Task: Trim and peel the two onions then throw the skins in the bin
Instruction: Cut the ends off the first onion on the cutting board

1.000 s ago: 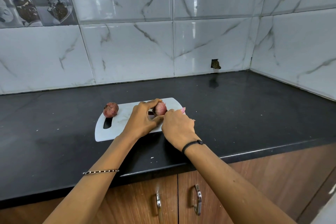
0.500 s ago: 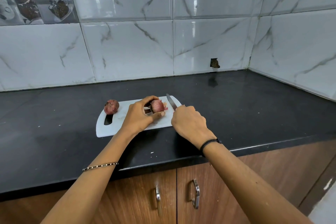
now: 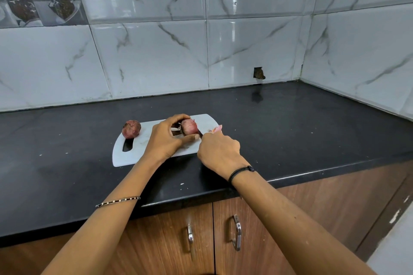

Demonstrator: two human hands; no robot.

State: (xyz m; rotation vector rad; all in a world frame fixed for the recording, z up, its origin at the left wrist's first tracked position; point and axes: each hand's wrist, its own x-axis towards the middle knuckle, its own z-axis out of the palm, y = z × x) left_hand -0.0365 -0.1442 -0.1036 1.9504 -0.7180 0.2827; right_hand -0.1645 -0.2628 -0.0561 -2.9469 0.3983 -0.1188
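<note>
while the left hand cups one onion on the white cutting board, its fingers arch over the top and the thumb presses from the near side, so the fingers are clamped on that onion. just right of them, the right hand is curled closed around a knife; only a short dark stretch of blade shows, touching the onion's near right side, and the handle is hidden inside the fist. a scrap of pink onion skin lies just beyond the right knuckles, at the board's right edge. there are two onions: the second onion sits well to the left of the left fingers, unheld, on the board beside its handle slot. the board lies on the black bench, which carries a few pale flecks. each wrist wears one band, a beaded bracelet on the left and a black cord on the right. below the bench edge are two wooden cabinet doors, each with one metal handle. marbled wall tiles stand behind, with a small dark hole near the corner.
</note>
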